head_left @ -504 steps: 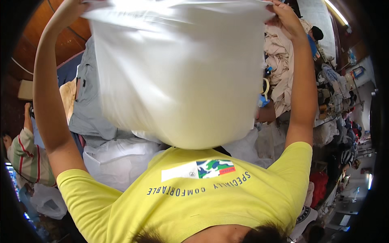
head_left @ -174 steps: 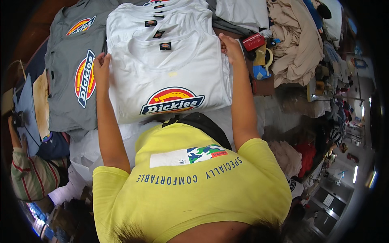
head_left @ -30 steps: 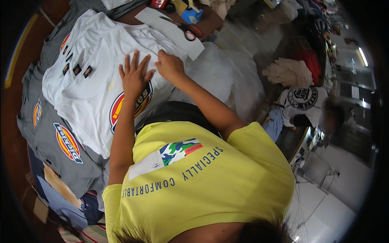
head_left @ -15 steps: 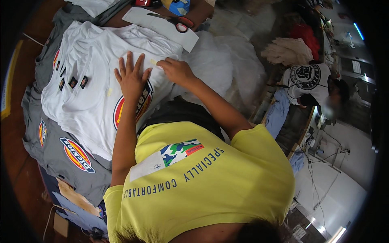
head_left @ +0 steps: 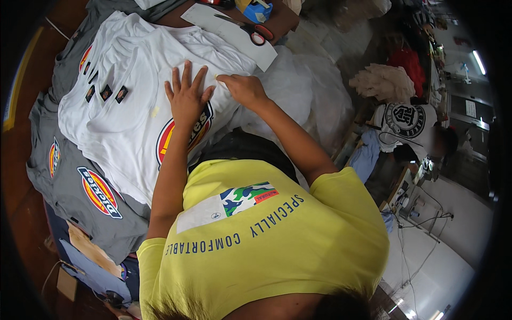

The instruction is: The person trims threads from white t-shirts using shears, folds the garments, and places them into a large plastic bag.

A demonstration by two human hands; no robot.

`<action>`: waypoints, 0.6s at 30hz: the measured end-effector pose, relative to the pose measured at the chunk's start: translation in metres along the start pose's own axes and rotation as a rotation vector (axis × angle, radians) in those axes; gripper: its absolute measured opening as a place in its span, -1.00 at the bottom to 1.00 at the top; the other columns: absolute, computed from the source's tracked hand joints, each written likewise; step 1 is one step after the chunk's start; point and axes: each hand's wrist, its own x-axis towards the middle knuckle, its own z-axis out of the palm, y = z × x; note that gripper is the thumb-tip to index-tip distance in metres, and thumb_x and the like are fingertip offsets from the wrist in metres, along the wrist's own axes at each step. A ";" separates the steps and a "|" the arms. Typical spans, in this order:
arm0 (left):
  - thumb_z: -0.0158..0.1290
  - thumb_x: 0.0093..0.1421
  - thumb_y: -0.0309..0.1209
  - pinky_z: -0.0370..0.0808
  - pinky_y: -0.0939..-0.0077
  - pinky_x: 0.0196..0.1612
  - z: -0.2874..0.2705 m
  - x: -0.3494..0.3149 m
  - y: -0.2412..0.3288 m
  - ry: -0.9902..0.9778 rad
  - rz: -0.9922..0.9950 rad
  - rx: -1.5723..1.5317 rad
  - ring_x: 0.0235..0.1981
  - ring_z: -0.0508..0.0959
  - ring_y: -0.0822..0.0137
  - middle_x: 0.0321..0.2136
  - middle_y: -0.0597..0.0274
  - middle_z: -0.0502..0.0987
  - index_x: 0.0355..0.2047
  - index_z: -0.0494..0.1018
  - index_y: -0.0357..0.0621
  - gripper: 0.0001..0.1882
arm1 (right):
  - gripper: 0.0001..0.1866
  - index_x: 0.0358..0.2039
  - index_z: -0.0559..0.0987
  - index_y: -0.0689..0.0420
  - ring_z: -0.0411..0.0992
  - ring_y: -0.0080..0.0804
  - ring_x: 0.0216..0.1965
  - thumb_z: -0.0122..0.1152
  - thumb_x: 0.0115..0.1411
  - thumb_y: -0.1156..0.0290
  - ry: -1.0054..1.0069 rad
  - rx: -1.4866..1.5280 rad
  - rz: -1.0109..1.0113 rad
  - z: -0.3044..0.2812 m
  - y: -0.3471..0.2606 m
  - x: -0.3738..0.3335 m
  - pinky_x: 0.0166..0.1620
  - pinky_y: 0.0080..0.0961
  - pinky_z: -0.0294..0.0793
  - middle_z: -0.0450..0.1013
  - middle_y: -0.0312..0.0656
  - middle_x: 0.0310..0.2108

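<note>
White T-shirts (head_left: 128,80) lie in a loose stack on the table, with a red, yellow and blue oval print (head_left: 166,140) partly under my left arm. My left hand (head_left: 188,98) rests flat on the top shirt, fingers spread. Just right of it, my right hand (head_left: 246,90) is closed in a pinch at the cloth, a small pale yellow sticker (head_left: 216,77) showing at its fingertips. A similar yellow patch (head_left: 155,112) sits on the shirt left of my left hand. Several small black labels (head_left: 106,93) lie farther left on the white cloth.
Grey printed shirts (head_left: 69,176) spread under and left of the white ones. Black-and-red scissors (head_left: 256,35) lie on white paper (head_left: 234,32) at the far side, near a blue tape dispenser (head_left: 256,10). Clear plastic sheeting (head_left: 320,90) bulges at right. Another person (head_left: 408,122) sits farther right.
The view has shifted slightly. My left hand stays flat on the shirt. The yellow patch by my right fingertips now shows smaller, right at the pinch.
</note>
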 end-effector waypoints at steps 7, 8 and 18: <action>-0.02 0.07 0.06 -0.10 -0.13 0.20 -0.001 0.000 -0.001 -0.025 -0.011 0.001 0.26 0.01 0.03 0.24 0.26 0.08 0.11 0.26 0.40 -0.44 | -0.81 -0.28 0.55 -0.03 0.48 -0.21 -0.47 -0.03 0.12 0.39 -0.006 0.047 -0.016 -0.001 0.001 0.003 -0.43 -0.33 0.44 0.51 -0.17 -0.51; -0.03 0.08 0.07 -0.11 -0.13 0.20 0.000 0.000 -0.002 -0.024 -0.010 -0.001 0.26 0.00 0.03 0.24 0.27 0.07 0.12 0.25 0.41 -0.44 | -0.80 -0.28 0.55 -0.03 0.49 -0.21 -0.47 -0.03 0.12 0.40 0.009 0.061 -0.018 -0.001 0.001 0.004 -0.43 -0.33 0.44 0.51 -0.17 -0.50; 0.02 0.05 0.03 -0.09 -0.14 0.20 -0.001 -0.001 -0.003 -0.002 -0.018 -0.023 0.26 0.02 0.01 0.23 0.27 0.09 0.10 0.27 0.41 -0.44 | -0.81 -0.29 0.57 -0.07 0.40 -0.27 -0.32 0.09 0.05 0.39 -0.038 -0.041 -0.094 -0.025 -0.013 0.031 -0.30 -0.37 0.43 0.41 -0.28 -0.41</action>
